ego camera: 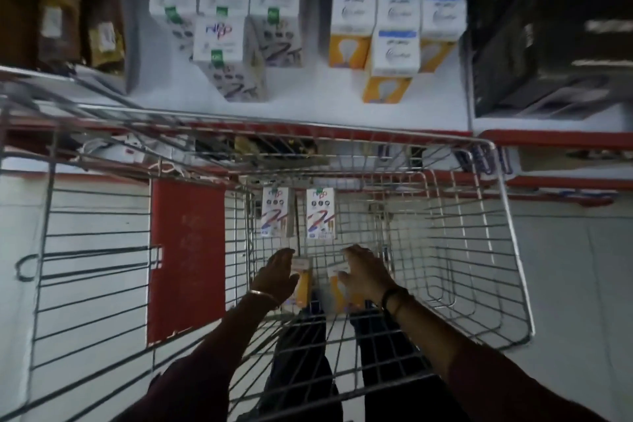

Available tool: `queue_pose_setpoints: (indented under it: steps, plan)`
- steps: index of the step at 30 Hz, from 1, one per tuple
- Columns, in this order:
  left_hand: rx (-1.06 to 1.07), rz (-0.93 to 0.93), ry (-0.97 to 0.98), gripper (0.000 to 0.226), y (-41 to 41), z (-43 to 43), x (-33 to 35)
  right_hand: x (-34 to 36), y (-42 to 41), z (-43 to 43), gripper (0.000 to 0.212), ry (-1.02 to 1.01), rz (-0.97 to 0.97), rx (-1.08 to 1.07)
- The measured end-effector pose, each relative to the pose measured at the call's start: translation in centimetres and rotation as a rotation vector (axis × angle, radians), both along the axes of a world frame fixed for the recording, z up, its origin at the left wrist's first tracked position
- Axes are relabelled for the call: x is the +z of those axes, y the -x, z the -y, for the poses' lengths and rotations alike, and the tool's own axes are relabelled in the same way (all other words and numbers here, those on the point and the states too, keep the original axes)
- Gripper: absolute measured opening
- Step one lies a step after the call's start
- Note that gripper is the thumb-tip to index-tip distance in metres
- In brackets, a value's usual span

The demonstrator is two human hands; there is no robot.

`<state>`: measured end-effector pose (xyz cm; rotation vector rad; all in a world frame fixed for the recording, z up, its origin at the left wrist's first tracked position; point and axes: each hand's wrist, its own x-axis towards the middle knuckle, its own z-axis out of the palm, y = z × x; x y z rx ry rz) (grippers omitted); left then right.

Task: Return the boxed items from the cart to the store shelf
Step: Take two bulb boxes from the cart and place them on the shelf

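**A:** What are the hands doing?

**B:** I have both down inside the wire cart [507, 236]. My left hand [275, 279] lies over one yellow bulb box [303, 286], fingers spread across its left side. I can't tell whether it has closed on the box or only rests there. My right hand [364, 272] covers a second yellow bulb box [337, 295], fingers curled over its top end. It looks like a grip forming, but the blur keeps me from calling it.

**A:** Anything else in the cart?

**B:** Yes. Two white boxes stand against the far wall of the basket: a left white box [273, 212] and a right white box [320, 213], just beside each other, each with a red and blue swirl on the front. So I count four boxes in there, none lifted yet.

**A:** And the shelf?

**B:** The white shelf [308, 106] sits just beyond the cart's far rim. On its left is a stack of white swirl-print boxes [227, 24] matching the two in the cart. On its right is a stack of white and yellow bulb boxes [394, 17] matching the ones under my hands. There's bare shelf in front of both stacks.

**A:** How far along?

**B:** I judge it partway. The shelf already holds plenty, but four boxes remain, the yellow pair first.
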<state>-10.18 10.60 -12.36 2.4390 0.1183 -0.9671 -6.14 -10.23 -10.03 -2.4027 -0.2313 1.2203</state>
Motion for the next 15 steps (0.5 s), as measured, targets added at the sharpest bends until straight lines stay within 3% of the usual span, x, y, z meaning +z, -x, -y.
queue_pose_setpoints:
  steps: [3,6,9,15]
  plan:
    - [-0.113,-0.143,-0.073,0.074,0.8,-0.8,-3.0,-4.3,0.9,-0.9,0.082,0.137,-0.137,0.172]
    - [-0.129,-0.215,-0.094,0.078,1.1,-1.0,-4.7,-6.4,1.5,-1.0,0.093,0.247,-0.153,0.293]
    - [-0.154,-0.208,-0.095,0.073,1.4,-1.1,-5.4,-6.4,1.4,-1.2,0.083,0.276,-0.136,0.324]
    - [-0.187,-0.202,0.041,0.08,1.8,-2.5,-4.7,-5.5,0.3,-1.7,0.062,0.148,-0.185,0.15]
